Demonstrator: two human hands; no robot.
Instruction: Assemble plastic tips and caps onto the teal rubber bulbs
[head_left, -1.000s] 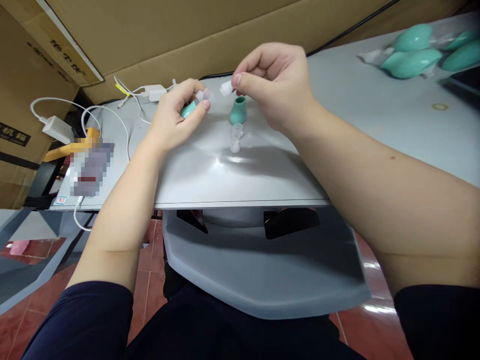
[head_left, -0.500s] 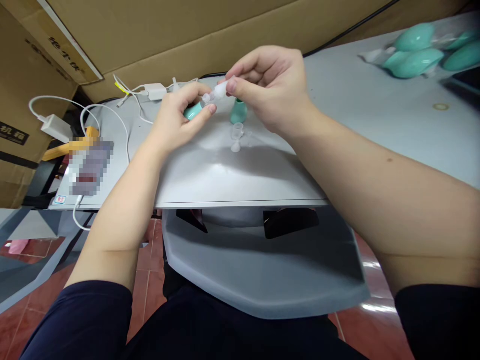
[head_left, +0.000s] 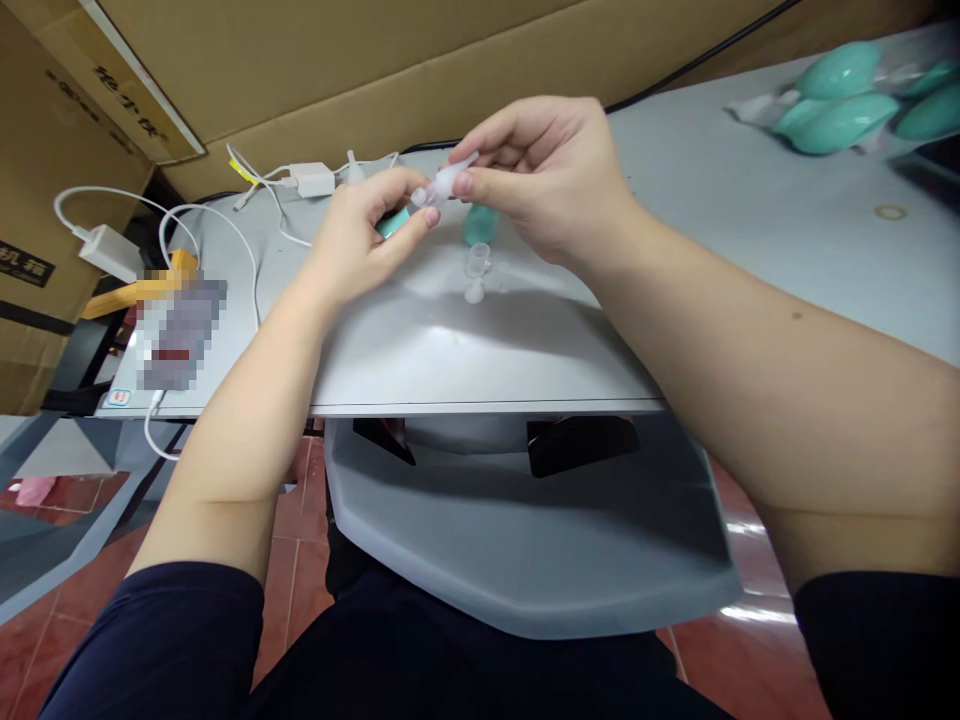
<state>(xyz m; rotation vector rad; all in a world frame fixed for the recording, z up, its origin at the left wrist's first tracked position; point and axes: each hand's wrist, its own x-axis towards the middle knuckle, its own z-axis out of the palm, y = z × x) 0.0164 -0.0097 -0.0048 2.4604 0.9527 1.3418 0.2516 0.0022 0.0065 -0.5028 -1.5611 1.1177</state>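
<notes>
My left hand [head_left: 352, 235] is closed around a teal bulb-like piece [head_left: 393, 222], mostly hidden by the fingers, with a clear plastic connector [head_left: 422, 198] at its end. Between the thumb and fingers of my right hand [head_left: 551, 185] is a translucent white tapered tip [head_left: 448, 182], pinched close against the connector. Whether the two are joined I cannot tell. On the table just below my right hand stands a second teal bulb [head_left: 480, 226], partly covered. In front of it are a clear plastic cup-shaped part [head_left: 478, 260] and a small whitish part [head_left: 475, 291].
Several teal bulbs with clear fittings [head_left: 836, 122] lie at the back right, near a tan ring [head_left: 891, 212]. White chargers [head_left: 311, 180] and cables are at the back left, above a blurred-out phone [head_left: 184, 335]. Cardboard [head_left: 375, 80] walls the table's rear; a grey chair [head_left: 525, 540] faces its front edge.
The white tip has tilted, so its narrow end now points up and right. Both hands have shifted slightly right, and the right hand covers more of the standing teal bulb.
</notes>
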